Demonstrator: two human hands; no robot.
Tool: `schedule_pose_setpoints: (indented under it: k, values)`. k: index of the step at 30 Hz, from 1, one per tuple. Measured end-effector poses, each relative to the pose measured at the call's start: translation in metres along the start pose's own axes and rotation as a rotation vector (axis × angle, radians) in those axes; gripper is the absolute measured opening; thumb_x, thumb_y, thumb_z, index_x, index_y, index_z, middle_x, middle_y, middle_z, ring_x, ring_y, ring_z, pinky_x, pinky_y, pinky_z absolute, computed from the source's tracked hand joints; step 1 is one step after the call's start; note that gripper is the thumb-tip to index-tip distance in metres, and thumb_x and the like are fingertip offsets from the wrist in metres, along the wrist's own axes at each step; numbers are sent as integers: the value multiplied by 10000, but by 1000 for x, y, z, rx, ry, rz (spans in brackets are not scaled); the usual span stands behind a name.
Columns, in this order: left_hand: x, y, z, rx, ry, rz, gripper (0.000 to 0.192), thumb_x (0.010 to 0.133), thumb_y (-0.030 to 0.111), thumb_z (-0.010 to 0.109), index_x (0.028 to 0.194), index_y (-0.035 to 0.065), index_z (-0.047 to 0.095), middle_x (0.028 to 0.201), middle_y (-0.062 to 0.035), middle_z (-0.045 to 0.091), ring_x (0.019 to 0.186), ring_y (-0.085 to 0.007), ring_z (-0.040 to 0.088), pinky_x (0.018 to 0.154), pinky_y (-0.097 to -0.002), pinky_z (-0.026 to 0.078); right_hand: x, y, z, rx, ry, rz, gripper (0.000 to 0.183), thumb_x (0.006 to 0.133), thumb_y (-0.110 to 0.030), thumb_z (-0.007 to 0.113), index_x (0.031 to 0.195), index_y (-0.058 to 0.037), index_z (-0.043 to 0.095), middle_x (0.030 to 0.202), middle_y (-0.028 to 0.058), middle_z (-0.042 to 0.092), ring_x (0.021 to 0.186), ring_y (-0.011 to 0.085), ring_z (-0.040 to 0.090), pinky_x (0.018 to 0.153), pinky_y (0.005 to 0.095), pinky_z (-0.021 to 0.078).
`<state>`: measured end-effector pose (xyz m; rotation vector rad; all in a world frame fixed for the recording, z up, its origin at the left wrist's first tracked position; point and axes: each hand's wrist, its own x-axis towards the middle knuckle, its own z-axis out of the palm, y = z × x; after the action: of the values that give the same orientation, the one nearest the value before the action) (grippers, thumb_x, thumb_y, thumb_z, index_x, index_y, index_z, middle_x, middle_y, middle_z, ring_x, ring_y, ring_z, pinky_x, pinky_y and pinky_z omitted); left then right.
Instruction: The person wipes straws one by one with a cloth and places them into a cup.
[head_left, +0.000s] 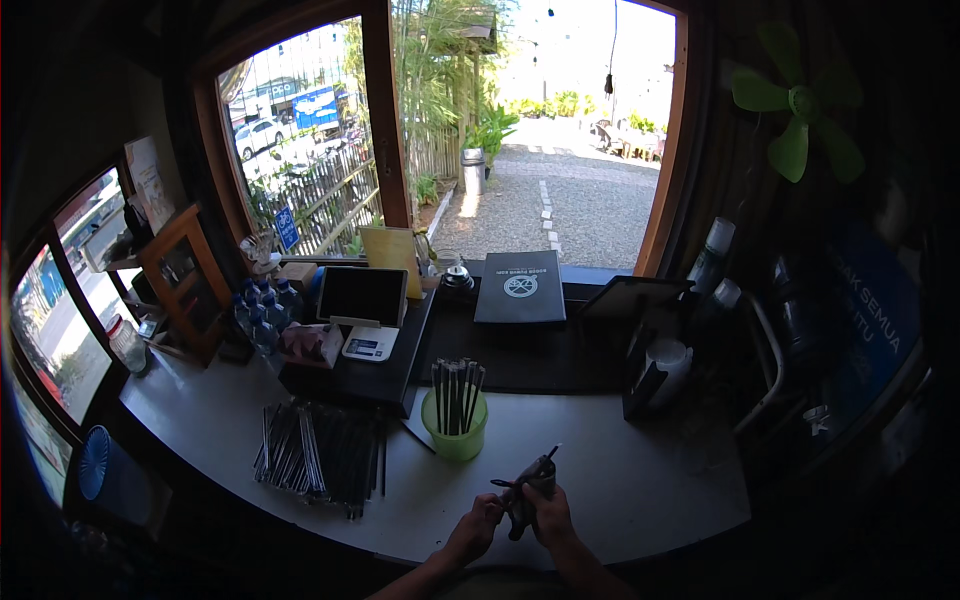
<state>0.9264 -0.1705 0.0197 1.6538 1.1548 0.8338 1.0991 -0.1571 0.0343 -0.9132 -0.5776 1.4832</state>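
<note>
Close to the counter's front edge, my right hand (551, 516) grips a bunched dark cloth (521, 517). A thin dark stick with a pale tip (553, 452), perhaps a straw, pokes out of the cloth's top. My left hand (478, 525) pinches the cloth's left side, beside a small dark loop (501, 483). What the fingers cover is hidden. Beyond my hands stands a light green plastic cup (456, 444) holding several black drinking straws (456, 390) upright. To its left lies a heap of black straws (322, 457), many in clear wrappers.
A black stand (360, 382) carries a tablet (362, 295) and a tissue pack (309, 345). Several water bottles (262, 311) are behind the tissues. A black menu folder (520, 286) lies by the window. At right are a dark holder with plastic cups (666, 364) and a green fan (802, 103).
</note>
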Motion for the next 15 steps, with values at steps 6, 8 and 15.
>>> schedule_pose_setpoints:
  k: [6, 8, 15]
  values:
    - [-8, 3, 4, -72, 5, 9, 229, 1057, 204, 449, 1196, 29, 396, 902, -197, 640, 837, -380, 671, 733, -458, 508, -1, -10, -2, -20, 19, 35, 171, 939, -90, 656, 1074, 3, 609, 994, 141, 704, 877, 260, 712, 811, 386, 589]
    - [-3, 1, 8, -89, 30, 39, 213, 1055, 169, 456, 1199, 28, 388, 889, -171, 637, 819, -318, 655, 741, -427, 510, -10, 1, -2, -117, -58, 66, 188, 921, -74, 683, 1090, -4, 636, 999, 112, 708, 874, 218, 701, 813, 351, 574]
    - [-6, -2, 5, -69, -39, 36, 192, 1048, 140, 492, 1178, 44, 388, 860, -120, 621, 773, -222, 612, 738, -369, 510, 3, -19, -11, -13, 155, -49, 161, 904, -59, 696, 1040, -31, 615, 941, 79, 685, 836, 192, 690, 772, 343, 581]
